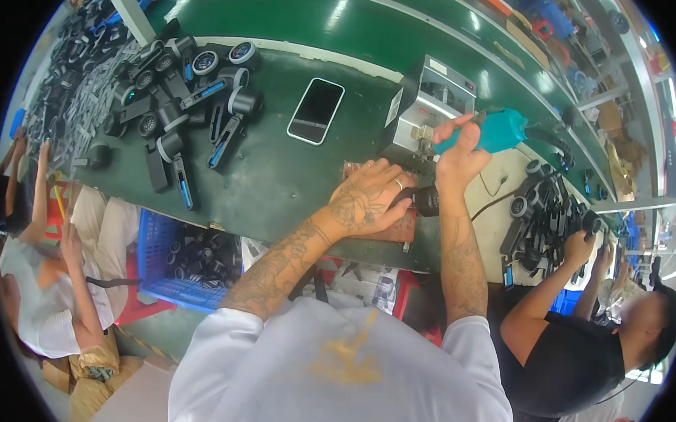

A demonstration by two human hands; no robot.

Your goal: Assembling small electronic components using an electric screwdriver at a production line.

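My right hand [460, 151] is closed around a teal electric screwdriver [500, 131]. Its tip points left, at the front of a metal box that looks like a screw feeder [418, 117]. Lower and to the left, my left hand [373, 197] lies with bent fingers over a black handheld device with a round head [426, 201]. The fingers press it against a reddish block [400, 228] on the green bench. Most of the device's body is hidden under that hand.
Several black devices with round heads [171, 145] are heaped at the left of the bench. A white-edged phone [316, 111] lies in the middle. More devices [538, 225] are piled at the right, beside a co-worker in black [578, 351]. A blue crate [168, 288] stands below left.
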